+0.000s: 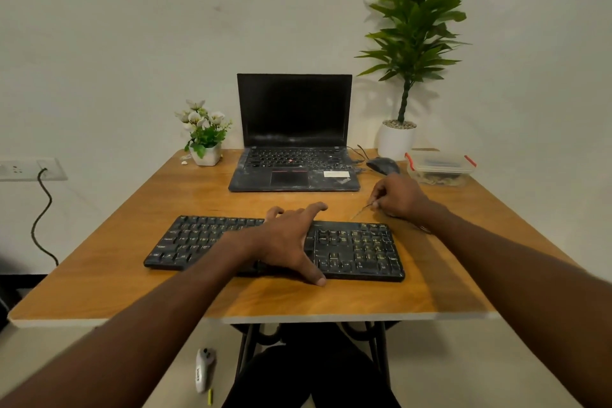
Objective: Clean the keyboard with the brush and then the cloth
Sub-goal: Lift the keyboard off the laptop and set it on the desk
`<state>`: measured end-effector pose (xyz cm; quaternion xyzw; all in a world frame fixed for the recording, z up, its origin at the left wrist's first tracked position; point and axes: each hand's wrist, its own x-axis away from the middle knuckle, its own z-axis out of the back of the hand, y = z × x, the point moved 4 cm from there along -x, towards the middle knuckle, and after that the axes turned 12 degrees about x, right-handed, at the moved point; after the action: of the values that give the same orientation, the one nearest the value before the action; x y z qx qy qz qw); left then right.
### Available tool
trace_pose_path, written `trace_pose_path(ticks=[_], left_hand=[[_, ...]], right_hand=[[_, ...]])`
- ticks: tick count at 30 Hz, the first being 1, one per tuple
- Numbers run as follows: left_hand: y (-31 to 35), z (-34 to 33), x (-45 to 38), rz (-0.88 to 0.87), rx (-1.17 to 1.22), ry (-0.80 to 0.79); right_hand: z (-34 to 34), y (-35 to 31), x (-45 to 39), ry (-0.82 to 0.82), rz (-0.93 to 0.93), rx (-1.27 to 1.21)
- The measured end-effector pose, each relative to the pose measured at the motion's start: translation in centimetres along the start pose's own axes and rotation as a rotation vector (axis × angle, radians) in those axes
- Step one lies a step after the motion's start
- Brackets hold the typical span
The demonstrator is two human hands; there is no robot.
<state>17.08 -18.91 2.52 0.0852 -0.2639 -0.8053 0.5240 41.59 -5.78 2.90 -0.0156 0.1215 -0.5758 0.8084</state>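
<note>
Head view puts the keyboard [275,247] at the middle of the tabletop [414,295], with the left hand [284,242] pressed flat across it, fingers spread and straight. Just right of centre, beyond the keyboard's far edge, the right hand [397,197] has its fingers curled, pinching a thin stick, possibly the brush [361,211]; it is too slim to tell. No cloth shows. Brushing looks barely begun, with wiping left to do.
</note>
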Motion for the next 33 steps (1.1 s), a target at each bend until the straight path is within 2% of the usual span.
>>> trace_pose_path(ticks=[4,6,8,10,13,15,26,33], left_hand=[[-0.1,-0.1,-0.5,0.001,-0.001,0.039],[-0.1,-0.2,-0.7,0.008,0.009,0.04],[0.0,-0.3,-1.0,-0.004,0.034,0.048],[0.2,-0.2,-1.2,-0.036,0.065,0.07],[0.2,0.1,-1.9,-0.044,0.074,0.096],[-0.1,0.1,-2.5,-0.022,0.077,0.109],[1.0,0.5,-2.5,0.031,0.156,0.107],[1.1,0.5,-2.2,0.071,0.192,0.084]], right_hand=[[1.3,1.3,-2.3,0.326,-0.351,-0.051],[1.6,1.6,-3.0,0.383,-0.524,-0.142],[1.2,1.6,-3.6,0.39,-0.591,-0.189],[0.5,1.4,-4.0,0.384,-0.563,-0.167],[-1.5,0.7,-4.2,0.23,-0.373,0.029],[-2.0,0.1,-3.6,0.196,-0.28,0.08],[-0.7,-1.4,7.3,0.42,-0.279,-0.249],[-2.4,-1.5,9.3,0.484,-0.269,-0.275]])
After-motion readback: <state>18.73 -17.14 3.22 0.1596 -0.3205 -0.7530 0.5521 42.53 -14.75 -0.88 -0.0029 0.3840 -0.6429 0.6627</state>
